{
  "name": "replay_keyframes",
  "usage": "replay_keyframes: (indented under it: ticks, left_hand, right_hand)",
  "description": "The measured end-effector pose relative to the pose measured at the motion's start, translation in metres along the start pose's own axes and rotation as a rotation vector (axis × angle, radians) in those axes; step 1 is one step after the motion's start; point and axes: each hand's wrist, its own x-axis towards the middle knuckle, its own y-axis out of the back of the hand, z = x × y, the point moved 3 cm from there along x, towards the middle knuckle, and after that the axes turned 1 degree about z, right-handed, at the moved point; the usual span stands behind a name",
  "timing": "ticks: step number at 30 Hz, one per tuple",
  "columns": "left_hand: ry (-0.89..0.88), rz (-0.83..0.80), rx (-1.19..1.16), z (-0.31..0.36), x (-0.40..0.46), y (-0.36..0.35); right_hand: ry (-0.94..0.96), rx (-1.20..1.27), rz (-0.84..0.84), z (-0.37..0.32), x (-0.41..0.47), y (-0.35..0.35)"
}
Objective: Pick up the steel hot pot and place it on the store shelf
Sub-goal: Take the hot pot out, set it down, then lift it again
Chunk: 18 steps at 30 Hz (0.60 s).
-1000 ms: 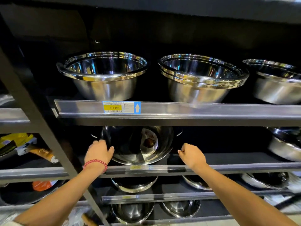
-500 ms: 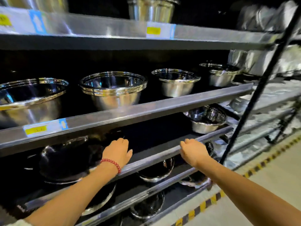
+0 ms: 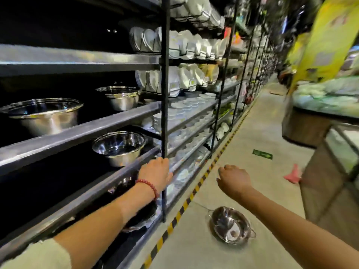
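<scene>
Not started: steel hot pot sits on the floor by the store shelf, both hands empty, left hand and right hand loosely open; pickup and placement remain.

Steel hot pot: shiny, round and shallow, split inside by a curved divider into two halves, with small loop handles at opposite sides of the rim. Sits upright on the pale concrete floor, mouth up, nothing visible inside but reflections. Lies just outside the yellow-and-black striped line, near the foot of the store shelf. Shelf: dark metal tiers with grey front rails and black uprights, running along the left of the aisle.
</scene>
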Motion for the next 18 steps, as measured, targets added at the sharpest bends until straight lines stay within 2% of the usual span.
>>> replay_keyframes:
  ticks: [7,12,18]
  left_hand:
    - [-0.268,-0.016,0.017,0.163,0.061,-0.02]
    - [-0.331,-0.064,0.071,0.22,0.104,-0.049]
    - [-0.414,-0.086,0.032,0.265,0.175,-0.092]
  right_hand:
    - [-0.234,-0.045,-0.021,0.163,-0.034,-0.018]
    - [-0.34,-0.053,-0.057,0.223,-0.034,-0.045]
    - [-0.385,-0.071,-0.06,0.28,0.003,-0.08]
